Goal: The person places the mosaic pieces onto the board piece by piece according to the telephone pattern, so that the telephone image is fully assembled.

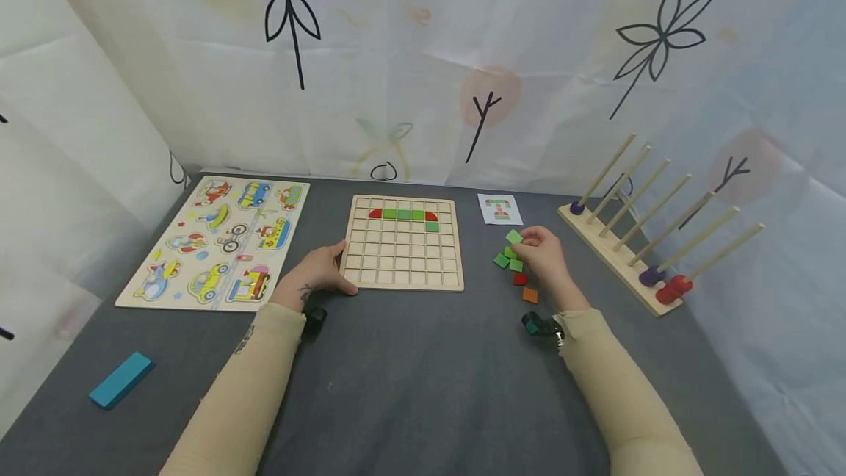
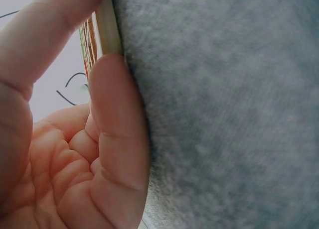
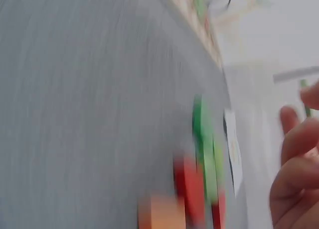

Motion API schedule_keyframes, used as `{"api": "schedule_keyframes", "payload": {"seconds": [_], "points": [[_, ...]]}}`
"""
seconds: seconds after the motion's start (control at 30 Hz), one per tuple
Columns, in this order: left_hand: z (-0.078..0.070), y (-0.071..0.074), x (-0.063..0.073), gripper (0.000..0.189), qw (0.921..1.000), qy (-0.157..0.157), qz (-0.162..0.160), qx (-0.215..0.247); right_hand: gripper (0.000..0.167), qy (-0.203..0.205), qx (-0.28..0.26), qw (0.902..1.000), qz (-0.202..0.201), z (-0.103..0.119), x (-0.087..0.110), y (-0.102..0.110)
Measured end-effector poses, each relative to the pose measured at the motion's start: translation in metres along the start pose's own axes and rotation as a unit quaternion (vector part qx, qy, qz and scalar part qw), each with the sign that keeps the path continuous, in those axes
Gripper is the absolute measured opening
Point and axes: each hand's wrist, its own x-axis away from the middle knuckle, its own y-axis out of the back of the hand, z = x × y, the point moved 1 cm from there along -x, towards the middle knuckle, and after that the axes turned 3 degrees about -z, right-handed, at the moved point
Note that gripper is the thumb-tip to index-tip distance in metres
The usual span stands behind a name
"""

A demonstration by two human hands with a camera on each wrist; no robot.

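My left hand (image 1: 316, 270) holds the near left corner of a wooden grid board (image 1: 403, 289), its thumb at the near edge and its fingers along the left side. In the left wrist view, fingertips touch the board's edge (image 2: 108, 32). The board carries a row of green squares (image 1: 403, 215) with a red rounded piece (image 1: 375, 214) at each end, and one green square below the right end. My right hand (image 1: 545, 259) pinches a light green square tile (image 1: 514, 236) above several loose green tiles (image 1: 501, 261). The right wrist view is blurred.
Near my right hand lie a red piece (image 1: 521, 279) and an orange square (image 1: 530, 295). A pattern card (image 1: 489, 217) is behind them. At right stands a peg rack (image 1: 598, 232); at left lie a picture puzzle (image 1: 168, 296) and a blue block (image 1: 122, 380).
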Motion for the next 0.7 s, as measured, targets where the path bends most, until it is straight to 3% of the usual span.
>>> {"api": "schedule_keyframes", "payload": {"seconds": [0.13,0.3,0.5,0.7], "points": [[0.000,0.000,0.000,0.110,1.0000,0.002,0.001,0.000,0.024,0.006,-0.153,0.9881,0.011,0.016,-0.004,-0.036],[0.000,0.001,0.000,0.110,1.0000,0.005,0.002,-0.001,0.030,0.004,-0.261,0.9647,0.034,0.031,-0.010,-0.084],[0.001,0.001,0.000,0.110,1.0000,0.002,0.001,-0.006,0.040,-0.006,-0.287,0.9554,0.068,0.040,-0.012,-0.133],[0.000,0.000,-0.001,0.111,0.9999,0.013,0.004,-0.002,0.041,-0.017,-0.231,0.9687,0.088,0.050,-0.016,-0.166]]}}
